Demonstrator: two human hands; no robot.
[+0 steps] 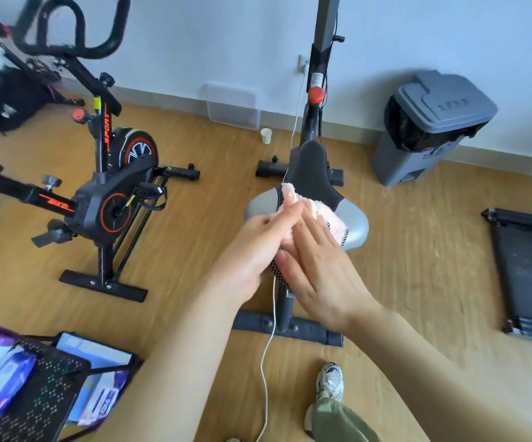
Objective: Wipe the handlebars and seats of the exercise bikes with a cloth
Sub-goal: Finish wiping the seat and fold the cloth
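Observation:
A black and grey bike seat (314, 173) stands right in front of me, its post (323, 43) rising behind it. A pink cloth (317, 212) with a checked edge lies over the rear of the seat. My left hand (258, 244) and my right hand (319, 266) are both on the cloth, fingers fairly straight and pointing away from me, the left fingertips near the cloth's top fold. A second bike (114, 186), black with orange trim, stands at the left, and its black handlebars (76, 30) are at the top left.
A grey lidded bin (434, 122) stands against the wall at right. A folded black treadmill (526, 269) lies at far right. A paper cup (266, 135) and a clear tray (232, 106) sit by the wall. A black mesh rack (47, 393) with packets is lower left. A white cable (268, 362) hangs down; my shoe (330, 381) is below.

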